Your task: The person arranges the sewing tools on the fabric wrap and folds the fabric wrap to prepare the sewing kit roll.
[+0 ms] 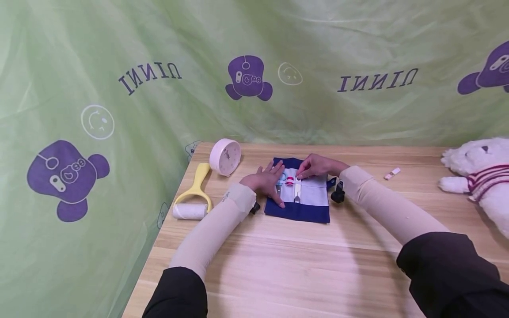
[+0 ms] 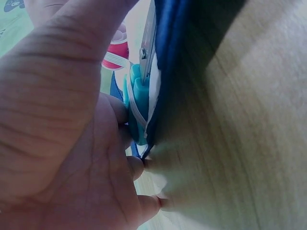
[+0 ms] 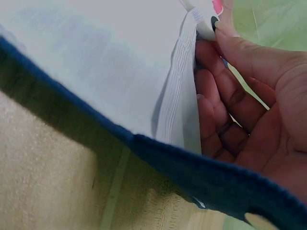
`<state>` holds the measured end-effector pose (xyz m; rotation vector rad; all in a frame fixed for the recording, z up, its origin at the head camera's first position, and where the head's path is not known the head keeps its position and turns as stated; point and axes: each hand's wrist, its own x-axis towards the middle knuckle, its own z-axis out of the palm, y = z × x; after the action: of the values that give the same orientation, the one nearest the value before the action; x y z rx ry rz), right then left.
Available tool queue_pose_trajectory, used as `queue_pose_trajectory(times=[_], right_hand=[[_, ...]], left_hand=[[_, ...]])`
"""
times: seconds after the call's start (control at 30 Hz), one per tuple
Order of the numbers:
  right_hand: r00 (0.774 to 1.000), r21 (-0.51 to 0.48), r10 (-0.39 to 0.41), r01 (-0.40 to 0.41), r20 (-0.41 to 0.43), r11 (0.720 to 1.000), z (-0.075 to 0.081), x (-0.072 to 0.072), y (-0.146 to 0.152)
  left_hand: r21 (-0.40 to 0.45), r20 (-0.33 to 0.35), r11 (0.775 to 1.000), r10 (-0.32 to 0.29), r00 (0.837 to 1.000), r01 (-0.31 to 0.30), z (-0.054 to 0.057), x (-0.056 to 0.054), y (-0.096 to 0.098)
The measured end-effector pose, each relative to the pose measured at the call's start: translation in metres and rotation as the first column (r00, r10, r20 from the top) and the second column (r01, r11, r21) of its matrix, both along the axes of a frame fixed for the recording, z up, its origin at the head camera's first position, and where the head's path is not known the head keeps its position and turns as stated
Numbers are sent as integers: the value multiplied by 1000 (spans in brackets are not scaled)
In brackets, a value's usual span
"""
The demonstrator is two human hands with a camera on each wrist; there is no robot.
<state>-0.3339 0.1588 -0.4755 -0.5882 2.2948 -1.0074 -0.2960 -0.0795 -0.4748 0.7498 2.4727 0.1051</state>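
A navy sewing pouch [image 1: 296,213] with a white lining lies unfolded on the table. Teal-handled scissors [image 2: 139,91] are tucked under elastic along its left side, beside a red thread spool [image 1: 290,180]. Over the left edge my left hand [image 1: 265,182] rests with fingers spread, its thumb on the lower navy flap. My right hand [image 1: 318,167] pinches the upper end of a slim white tool [image 1: 297,191] with a metal tip. In the right wrist view, the thumb sits at a dark spot on the tool, and the other fingers curl behind the gathered elastic band [image 3: 180,81].
Left of the pouch are a yellow-handled lint roller [image 1: 191,211] and a pink round clock [image 1: 225,157]. To the right lie a small white and pink item [image 1: 392,173] and a white plush toy [image 1: 493,181]. A green curtain [image 1: 318,115] hangs behind the wooden table [image 1: 278,274].
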Motion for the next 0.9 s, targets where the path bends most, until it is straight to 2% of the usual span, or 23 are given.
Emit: queue_pose_trajectory(times=[0.1, 0.2, 0.3, 0.47, 0.57, 0.6, 0.67, 0.77, 0.87, 0.9], right_hand=[[999, 7, -19, 20, -47, 1000, -1, 5, 4], [977, 11, -70, 74, -201, 997, 4, 12, 18], [919, 31, -162, 185, -359, 982, 27, 22, 44], [814, 56, -289, 364, -504, 930, 98, 42, 111], [747, 97, -285, 421, -600, 902, 130, 52, 155], [729, 115, -279, 440, -625, 891, 137, 56, 168], [707, 164, -255, 467, -660, 869, 143, 61, 193], [705, 230, -231, 493, -670, 839, 137, 68, 221], [732, 289, -215, 496, -646, 818, 119, 76, 239], [747, 303, -217, 491, -628, 817, 112, 78, 243]], left_hand=[[3, -4, 1000, -5, 1000, 5, -2, 2, 4], [18, -1, 1000, -12, 1000, 12, -4, 4, 8], [27, 2, 1000, -16, 1000, 16, -5, 6, 10], [29, -13, 1000, -7, 1000, 8, -2, 5, 6], [35, -14, 999, 3, 1000, -3, 2, 3, 1], [32, -14, 999, 6, 1000, -5, 3, 2, 0], [32, -6, 999, 8, 1000, -8, 5, 1, -2], [35, 7, 999, 9, 1000, -10, 5, 1, -2], [39, 4, 999, -4, 1000, 4, 3, 1, -1], [39, 4, 999, -8, 1000, 8, 2, 1, 0]])
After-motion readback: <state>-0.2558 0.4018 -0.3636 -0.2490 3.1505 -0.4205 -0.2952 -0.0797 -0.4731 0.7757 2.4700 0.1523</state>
